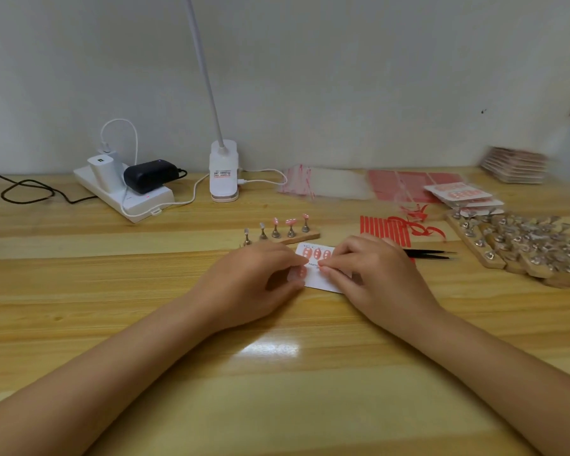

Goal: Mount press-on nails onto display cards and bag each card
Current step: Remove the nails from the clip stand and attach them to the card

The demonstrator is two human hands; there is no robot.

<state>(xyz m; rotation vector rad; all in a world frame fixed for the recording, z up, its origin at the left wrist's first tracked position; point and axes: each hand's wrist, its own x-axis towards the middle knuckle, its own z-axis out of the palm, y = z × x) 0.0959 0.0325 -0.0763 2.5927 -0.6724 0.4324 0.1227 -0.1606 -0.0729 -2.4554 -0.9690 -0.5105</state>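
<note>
A white display card [321,280] lies flat on the wooden table [145,291], with pink press-on nails stuck along its top edge. My left hand [254,284] holds the card's left edge, fingers curled, with a pink nail [301,272] showing under its fingertips. My right hand [372,274] presses its fingertips down on the card's middle. Just behind the card stands a small wooden nail stand [282,232] with metal pegs; three pegs carry pink nails and two are bare.
Black tweezers [431,254] and red adhesive strips [385,229] lie right of the card. Clear bags [323,184], finished cards [461,195] and several peg stands [520,245] fill the right side. A power strip [125,192] and a clip lamp [223,172] stand at the back.
</note>
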